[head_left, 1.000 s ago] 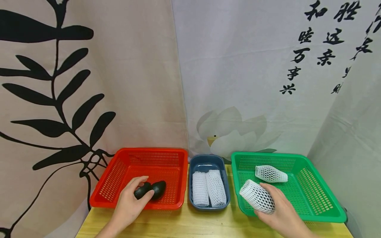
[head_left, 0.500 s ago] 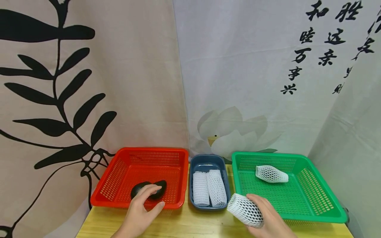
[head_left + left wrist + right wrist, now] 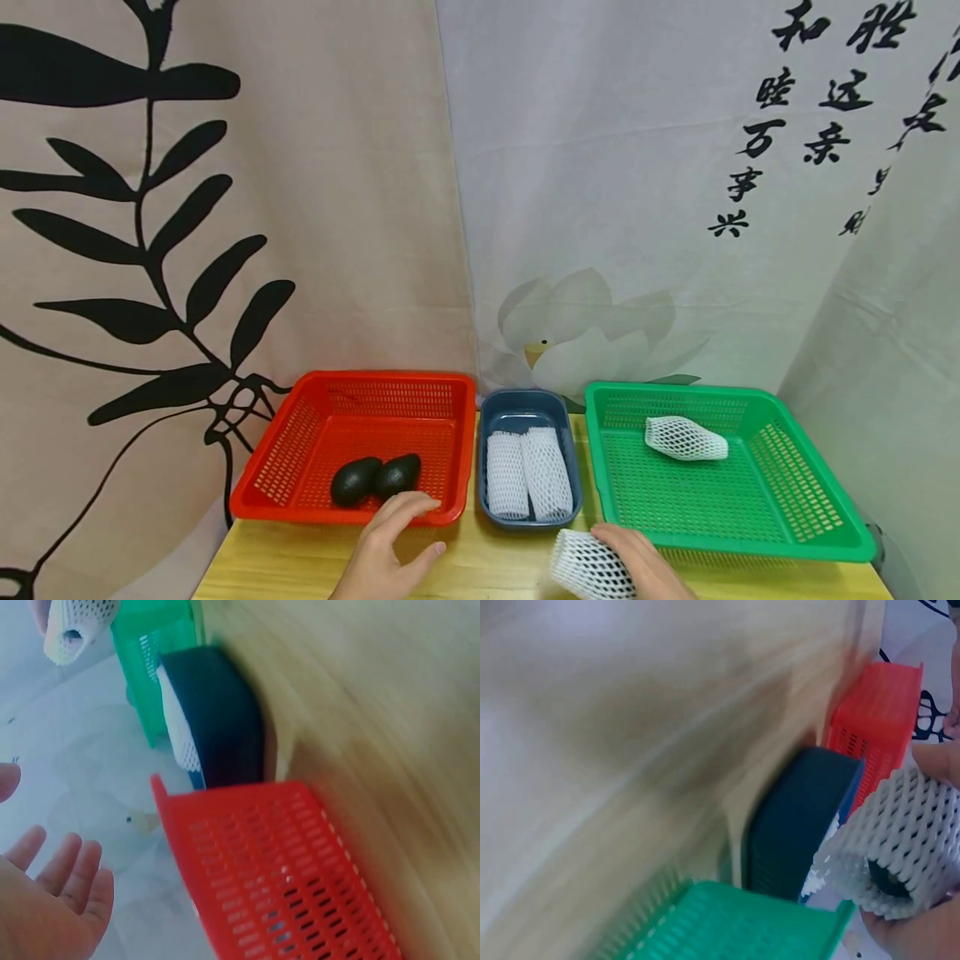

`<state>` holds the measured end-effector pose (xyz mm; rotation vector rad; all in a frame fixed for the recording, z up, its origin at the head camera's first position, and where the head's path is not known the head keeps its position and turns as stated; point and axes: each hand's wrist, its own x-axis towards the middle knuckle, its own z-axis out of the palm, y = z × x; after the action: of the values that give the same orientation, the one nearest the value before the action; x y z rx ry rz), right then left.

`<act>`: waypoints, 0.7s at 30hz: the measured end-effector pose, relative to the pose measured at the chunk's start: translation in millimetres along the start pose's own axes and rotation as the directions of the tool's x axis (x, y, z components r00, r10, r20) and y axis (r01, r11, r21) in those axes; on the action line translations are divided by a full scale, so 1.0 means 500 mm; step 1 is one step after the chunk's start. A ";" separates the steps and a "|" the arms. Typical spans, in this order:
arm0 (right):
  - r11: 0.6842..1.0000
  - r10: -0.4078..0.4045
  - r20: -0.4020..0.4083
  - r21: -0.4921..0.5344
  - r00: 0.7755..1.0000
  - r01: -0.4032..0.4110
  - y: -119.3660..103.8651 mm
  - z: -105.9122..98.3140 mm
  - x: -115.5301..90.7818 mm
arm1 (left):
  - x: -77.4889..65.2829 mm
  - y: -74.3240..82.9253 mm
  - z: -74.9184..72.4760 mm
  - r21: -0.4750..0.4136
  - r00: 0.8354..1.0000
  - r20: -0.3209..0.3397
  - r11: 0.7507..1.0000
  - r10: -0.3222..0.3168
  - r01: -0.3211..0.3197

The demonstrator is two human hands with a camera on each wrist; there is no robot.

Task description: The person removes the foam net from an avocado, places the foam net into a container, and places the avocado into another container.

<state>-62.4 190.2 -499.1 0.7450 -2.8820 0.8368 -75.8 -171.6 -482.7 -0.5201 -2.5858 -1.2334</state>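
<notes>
My right hand (image 3: 647,568) grips an avocado in a white foam net sleeve (image 3: 592,567), low in front of the green basket. Through the sleeve's end in the right wrist view, part of the dark avocado (image 3: 887,879) shows. My left hand (image 3: 386,550) holds nothing; its fingers are spread in a loose curve by the front rim of the red basket (image 3: 300,510). In that basket two dark avocados (image 3: 356,482) lie side by side. Two white foam net sleeves (image 3: 507,475) lie in the small blue bin (image 3: 525,402) between the baskets.
The green basket (image 3: 750,500) at the right has a bulging foam net sleeve (image 3: 684,438) lying toward its back. All the containers stand on a wooden table (image 3: 277,558). A printed curtain (image 3: 375,208) hangs behind them.
My right hand has carried the sleeved avocado from over the green basket left and toward the table's front. My left hand has drawn back from the avocados, moving right and nearer.
</notes>
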 end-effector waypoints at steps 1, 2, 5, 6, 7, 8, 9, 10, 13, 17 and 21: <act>1.000 -0.003 0.003 0.001 1.000 0.003 0.001 0.008 -0.001 | -0.002 0.000 0.005 -0.012 1.000 0.015 1.000 0.001 -0.001; 1.000 -0.026 -0.019 -0.009 0.999 0.025 0.003 0.018 -0.003 | -0.004 0.000 0.009 -0.018 1.000 0.028 1.000 -0.001 0.002; 0.994 -0.106 -0.111 -0.033 0.988 0.103 0.015 0.055 -0.009 | -0.011 0.000 0.023 -0.053 0.996 0.086 0.998 -0.026 0.030; 0.992 -0.122 -0.134 -0.043 0.983 0.118 0.018 0.067 -0.011 | -0.013 0.000 0.027 -0.057 0.993 0.110 0.997 -0.050 0.057; 0.988 -0.153 -0.168 -0.050 0.974 0.147 0.023 0.079 -0.012 | -0.015 -0.001 0.032 -0.065 0.991 0.121 0.996 -0.050 0.059; 0.981 -0.195 -0.207 -0.060 0.959 0.186 0.028 0.092 -0.013 | -0.017 -0.003 0.038 -0.067 0.990 0.131 0.996 -0.050 0.060; 0.975 -0.222 -0.236 -0.070 0.946 0.212 0.033 0.103 -0.013 | -0.019 -0.004 0.043 -0.067 0.987 0.147 0.995 -0.058 0.068; 0.969 -0.248 -0.269 -0.080 0.931 0.235 0.037 0.114 -0.013 | -0.018 -0.002 0.047 -0.066 0.979 0.184 0.993 -0.088 0.102; 0.958 -0.285 -0.320 -0.094 0.903 0.270 0.044 0.137 -0.013 | -0.020 0.001 0.062 -0.095 0.942 0.284 0.973 -0.177 0.211; 0.969 -0.247 -0.319 -0.103 0.915 0.226 0.045 0.157 -0.016 | -0.025 -0.011 0.089 -0.115 0.928 0.353 0.979 -0.120 0.170; 0.973 -0.230 -0.329 -0.108 0.916 0.206 0.050 0.177 -0.018 | -0.033 -0.037 0.121 -0.142 0.951 0.296 0.989 0.082 -0.041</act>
<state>-58.4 166.7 -588.4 0.8063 -2.4563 0.7465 -71.4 -138.5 -539.1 -0.8734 -2.7150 -1.4118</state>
